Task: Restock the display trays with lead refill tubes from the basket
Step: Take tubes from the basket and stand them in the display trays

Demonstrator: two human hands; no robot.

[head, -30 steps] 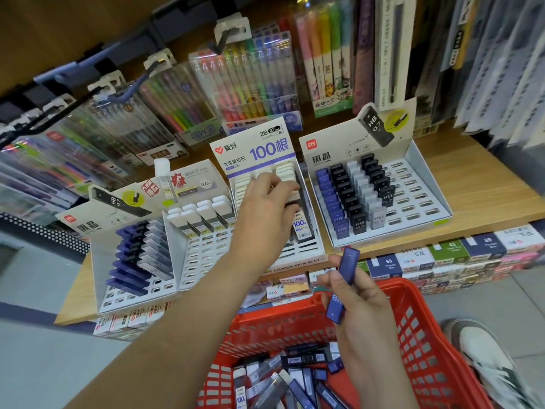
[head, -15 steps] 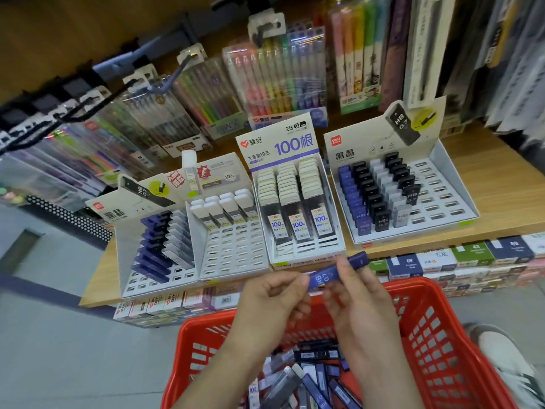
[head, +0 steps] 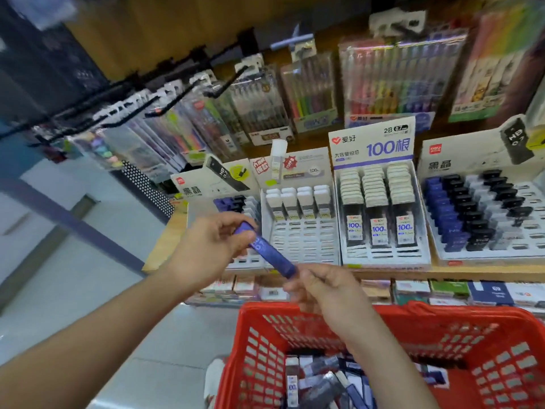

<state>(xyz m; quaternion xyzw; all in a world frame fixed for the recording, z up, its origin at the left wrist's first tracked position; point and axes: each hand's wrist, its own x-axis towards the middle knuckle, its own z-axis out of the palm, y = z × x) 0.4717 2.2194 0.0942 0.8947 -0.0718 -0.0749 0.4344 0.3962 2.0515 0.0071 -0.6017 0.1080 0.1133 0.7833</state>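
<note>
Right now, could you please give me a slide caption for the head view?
Left hand and right hand hold a blue refill tube by its ends before the display trays, red basket below.

hands: left hand (head: 211,246), right hand (head: 327,290), both bare | forearms (head: 103,335): bare to frame edge

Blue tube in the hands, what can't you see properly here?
Head view, blue tube: lettering motion-blurred, unreadable.
Head view, right hand: blurred, so its hold on the tube is unclear.
Head view, leftmost tray: left hand covers its front slots.
Head view, basket: right arm and bottom edge hide many tubes.
</note>
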